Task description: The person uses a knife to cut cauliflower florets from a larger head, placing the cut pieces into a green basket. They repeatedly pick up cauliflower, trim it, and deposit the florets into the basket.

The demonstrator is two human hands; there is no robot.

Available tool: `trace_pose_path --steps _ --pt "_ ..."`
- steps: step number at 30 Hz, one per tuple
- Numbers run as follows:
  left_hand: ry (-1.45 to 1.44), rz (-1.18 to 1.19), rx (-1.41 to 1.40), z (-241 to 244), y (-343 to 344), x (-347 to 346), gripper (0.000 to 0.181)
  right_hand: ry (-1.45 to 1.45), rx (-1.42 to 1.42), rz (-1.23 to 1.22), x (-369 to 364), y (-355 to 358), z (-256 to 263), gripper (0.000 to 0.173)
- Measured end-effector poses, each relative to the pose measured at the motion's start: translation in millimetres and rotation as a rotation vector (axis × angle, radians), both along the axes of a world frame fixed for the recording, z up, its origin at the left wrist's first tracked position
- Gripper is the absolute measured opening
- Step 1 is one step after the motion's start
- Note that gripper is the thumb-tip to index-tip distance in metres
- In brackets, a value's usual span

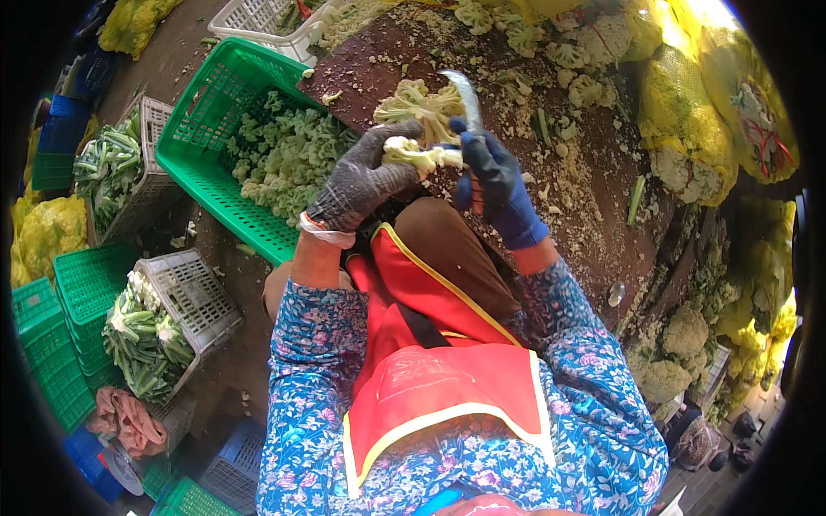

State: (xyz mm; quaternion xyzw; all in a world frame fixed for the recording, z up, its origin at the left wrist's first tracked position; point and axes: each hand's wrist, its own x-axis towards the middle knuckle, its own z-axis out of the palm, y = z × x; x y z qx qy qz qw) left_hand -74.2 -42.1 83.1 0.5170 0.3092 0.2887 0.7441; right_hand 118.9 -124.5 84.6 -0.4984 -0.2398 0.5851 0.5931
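My left hand [371, 174], in a grey knitted glove, grips a small cauliflower piece [413, 157] with a pale stem pointing right. In a blue glove, my right hand [497, 184] holds a knife with a curved blade [466, 97]; the blade points up and away, and the handle is hidden in the fist. The stem's end reaches the right fingers. Just beyond both hands, a larger cut cauliflower head [419, 109] rests on the dark red work surface [581, 187]. To the left, a green plastic crate [226, 219] contains many cauliflower florets [284, 161].
White crates [193, 290] of leaves and stalks stand at the left, near stacked green crates [90, 290]. Yellow mesh bags [687, 122] of cauliflower line the right side. Crumbs and trimmings litter the surface. Whole cauliflower heads [685, 331] lie at the lower right.
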Motion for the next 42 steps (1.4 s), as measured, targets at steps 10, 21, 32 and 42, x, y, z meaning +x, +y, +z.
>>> trace_pose_path --steps 10,21,32,42 --pt "-0.002 -0.167 0.128 19 -1 -25 0.042 -0.386 -0.054 -0.068 50 -22 15 0.025" --pt "0.999 0.218 0.953 -50 46 -17 0.059 -0.863 -0.276 0.171 65 -17 -24 0.038" --pt "1.037 0.235 0.796 -66 43 47 0.078 -1.425 -0.076 0.574 61 51 -18 0.032" --pt "1.055 0.093 1.043 -64 54 61 0.076 -1.426 -0.094 0.752 78 63 -39 0.033"
